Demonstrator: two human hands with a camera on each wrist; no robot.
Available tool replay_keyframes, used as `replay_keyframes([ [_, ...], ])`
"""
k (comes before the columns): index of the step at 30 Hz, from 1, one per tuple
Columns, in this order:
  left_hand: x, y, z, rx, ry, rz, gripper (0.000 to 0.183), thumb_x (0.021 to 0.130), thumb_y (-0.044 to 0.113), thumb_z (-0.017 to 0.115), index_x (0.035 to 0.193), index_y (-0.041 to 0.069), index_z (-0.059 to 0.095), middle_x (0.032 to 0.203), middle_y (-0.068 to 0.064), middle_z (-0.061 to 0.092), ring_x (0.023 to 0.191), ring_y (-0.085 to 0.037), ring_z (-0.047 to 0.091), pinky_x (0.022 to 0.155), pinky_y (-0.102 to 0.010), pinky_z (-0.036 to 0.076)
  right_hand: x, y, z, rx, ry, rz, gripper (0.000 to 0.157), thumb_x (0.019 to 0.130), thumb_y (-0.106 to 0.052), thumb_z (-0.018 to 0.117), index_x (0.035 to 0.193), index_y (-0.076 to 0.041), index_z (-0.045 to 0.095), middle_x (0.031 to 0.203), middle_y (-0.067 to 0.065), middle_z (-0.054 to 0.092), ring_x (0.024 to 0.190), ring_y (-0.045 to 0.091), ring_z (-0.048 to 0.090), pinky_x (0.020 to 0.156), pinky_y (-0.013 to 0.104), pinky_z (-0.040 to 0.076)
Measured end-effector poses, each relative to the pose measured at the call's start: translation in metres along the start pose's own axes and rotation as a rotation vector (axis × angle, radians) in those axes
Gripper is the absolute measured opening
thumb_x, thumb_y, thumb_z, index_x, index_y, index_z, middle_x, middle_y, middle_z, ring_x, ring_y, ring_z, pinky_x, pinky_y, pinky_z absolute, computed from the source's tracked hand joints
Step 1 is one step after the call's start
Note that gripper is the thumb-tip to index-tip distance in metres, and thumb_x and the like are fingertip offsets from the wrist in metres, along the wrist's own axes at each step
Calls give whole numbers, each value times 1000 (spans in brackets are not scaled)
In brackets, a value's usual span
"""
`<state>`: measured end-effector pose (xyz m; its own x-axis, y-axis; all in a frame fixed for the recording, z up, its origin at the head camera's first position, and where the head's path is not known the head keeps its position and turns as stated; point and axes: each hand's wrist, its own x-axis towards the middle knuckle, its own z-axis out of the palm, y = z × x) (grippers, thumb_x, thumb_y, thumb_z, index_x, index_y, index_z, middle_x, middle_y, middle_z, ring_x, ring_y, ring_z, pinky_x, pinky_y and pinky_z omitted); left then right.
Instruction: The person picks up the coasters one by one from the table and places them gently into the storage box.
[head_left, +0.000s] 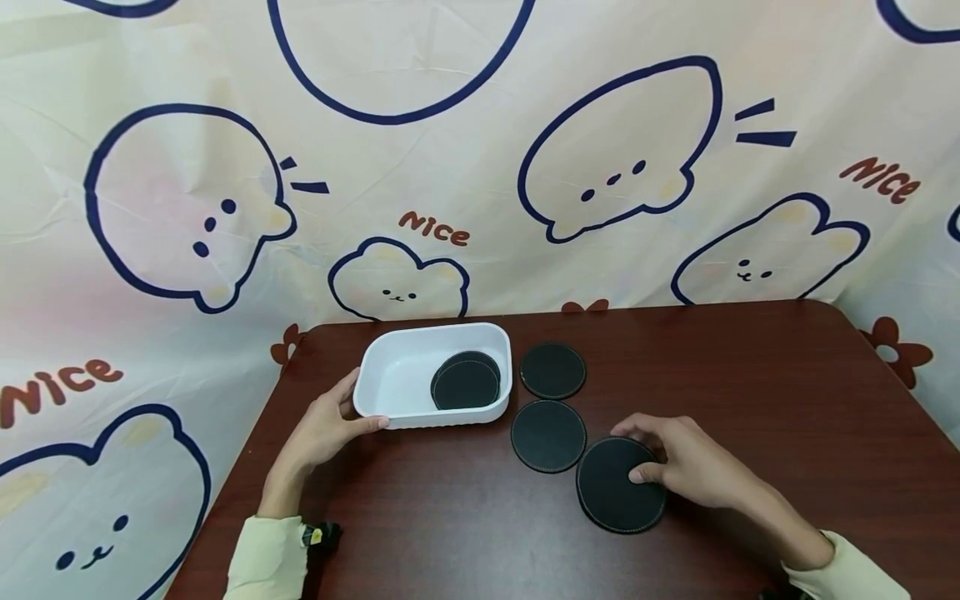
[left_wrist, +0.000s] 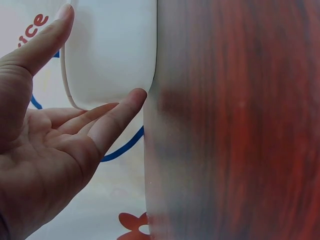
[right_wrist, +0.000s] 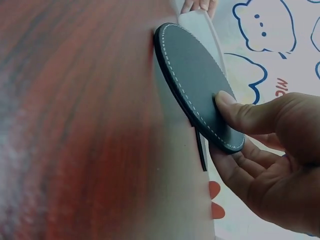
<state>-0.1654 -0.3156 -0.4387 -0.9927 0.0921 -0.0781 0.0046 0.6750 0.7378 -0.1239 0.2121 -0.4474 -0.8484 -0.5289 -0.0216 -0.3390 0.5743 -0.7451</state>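
My left hand grips the left end of a white plastic tray, thumb at its front rim, fingers along the side. In the left wrist view the thumb lies at the tray's upper edge and the fingers at the wall below. Inside the tray's right half sit black round coasters, overlapping. My right hand pinches a black stitched coaster, thumb on top, fingers beneath. Its lower edge looks doubled in the head view. The right wrist view shows this coaster tilted, close over the table.
Two more black coasters lie between tray and right hand, one farther back and one nearer. The brown wooden table meets a cream cloth printed with cartoon figures along its back and left sides.
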Motion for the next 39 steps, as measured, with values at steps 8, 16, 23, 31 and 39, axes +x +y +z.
replay_keyframes([
  [8, 0, -1, 0, 10, 1, 8, 109, 89, 36, 90, 171, 8, 24, 160, -29, 51, 138, -46, 62, 110, -59, 54, 2, 2, -7, 3, 48, -14, 41, 91, -8, 85, 129, -15, 72, 115, -1, 78, 99, 6, 74, 85, 25, 63],
  [16, 1, -2, 1, 14, 4, 8, 109, 89, 36, 90, 171, 8, 24, 160, -29, 51, 137, -46, 63, 110, -59, 54, 3, 0, -12, 53, 48, -22, 39, 93, -13, 84, 131, -12, 74, 120, 5, 78, 102, 13, 74, 84, 26, 64],
  [23, 1, -2, 1, 19, 5, 7, 109, 89, 35, 90, 171, 8, 24, 159, -29, 52, 136, -46, 64, 109, -58, 55, 5, -1, -13, 108, 35, -5, 42, 95, -14, 82, 135, -8, 72, 125, 10, 77, 105, 12, 75, 83, 23, 63],
  [31, 1, -1, 0, 15, 7, 7, 108, 89, 35, 90, 171, 8, 25, 160, -29, 51, 137, -46, 63, 110, -58, 54, 8, -1, -15, 211, 25, 9, 42, 98, -14, 79, 137, -5, 70, 127, 16, 76, 103, 7, 75, 82, 24, 64],
  [39, 1, 0, 0, 14, 4, 5, 109, 89, 37, 90, 171, 9, 24, 162, -28, 49, 138, -47, 62, 110, -57, 53, 11, 1, -19, 289, 15, 62, 44, 99, -11, 77, 140, -1, 66, 122, 19, 76, 95, 13, 79, 79, 27, 65],
])
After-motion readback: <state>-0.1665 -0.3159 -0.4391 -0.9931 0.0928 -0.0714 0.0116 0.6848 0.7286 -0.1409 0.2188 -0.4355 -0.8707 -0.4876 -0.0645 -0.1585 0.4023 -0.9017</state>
